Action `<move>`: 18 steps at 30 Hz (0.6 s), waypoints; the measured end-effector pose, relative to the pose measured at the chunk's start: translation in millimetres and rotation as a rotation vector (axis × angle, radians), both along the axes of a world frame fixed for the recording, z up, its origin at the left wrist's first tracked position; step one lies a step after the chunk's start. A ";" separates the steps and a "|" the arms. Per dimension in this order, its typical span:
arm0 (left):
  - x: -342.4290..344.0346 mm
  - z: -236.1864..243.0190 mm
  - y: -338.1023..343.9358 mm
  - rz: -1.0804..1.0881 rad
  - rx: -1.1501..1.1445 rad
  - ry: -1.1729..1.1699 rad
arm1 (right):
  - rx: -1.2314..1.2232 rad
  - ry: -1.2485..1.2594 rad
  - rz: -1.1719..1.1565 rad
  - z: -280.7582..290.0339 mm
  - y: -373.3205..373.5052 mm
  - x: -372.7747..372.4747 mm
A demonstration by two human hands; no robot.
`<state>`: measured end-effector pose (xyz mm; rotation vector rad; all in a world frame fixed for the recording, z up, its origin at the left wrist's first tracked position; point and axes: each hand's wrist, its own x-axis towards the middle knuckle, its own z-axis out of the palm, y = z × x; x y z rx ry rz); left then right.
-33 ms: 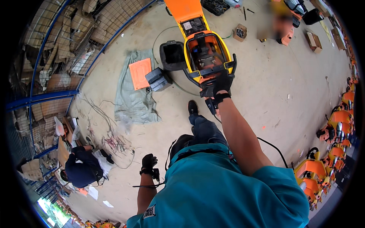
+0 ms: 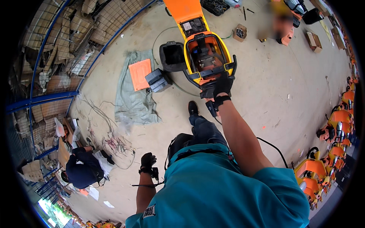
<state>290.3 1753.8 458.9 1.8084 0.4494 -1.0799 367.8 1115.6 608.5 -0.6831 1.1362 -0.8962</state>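
Observation:
In front of me stands a yellow and orange electric scooter [image 2: 228, 49], its orange seat [image 2: 184, 9] tipped up and away. The bay under the seat lies exposed, with dark parts and wiring inside. My right hand [image 2: 223, 84], in a black glove, is at the scooter's tail, its fingers closed against the black rear grab rail [image 2: 213, 71]; dark glove and dark parts blend there. My left hand [image 2: 147, 161], also black-gloved, hangs low by my side with curled fingers and nothing visible in it. A black open bin [image 2: 172, 56] sits against the scooter's left side.
On a grey-green sheet [image 2: 133, 102] at left lie an orange panel [image 2: 140, 74] and a black box [image 2: 158, 80]. Loose wires [image 2: 116, 143] are strewn near a crouching person [image 2: 84, 167]. Wire-mesh cages [image 2: 57, 49] hold cardboard. A small carton [image 2: 240, 32] stands beyond; parked scooters [image 2: 311, 167] line the right.

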 end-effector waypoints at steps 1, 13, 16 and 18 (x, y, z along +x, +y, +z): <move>24.6 2.7 -9.4 0.059 -0.043 0.075 | -0.017 0.086 0.001 -14.1 -7.5 0.0; 361.1 63.4 -183.2 -1.184 0.357 -1.405 | 0.028 0.419 -0.036 -30.1 0.5 4.4; 472.9 110.3 -283.1 -0.838 0.489 -1.410 | 0.051 0.310 -0.143 -28.1 -1.0 9.4; 517.0 169.0 -375.4 -0.744 0.545 -1.451 | 0.009 0.543 -0.094 -38.7 -4.9 -0.7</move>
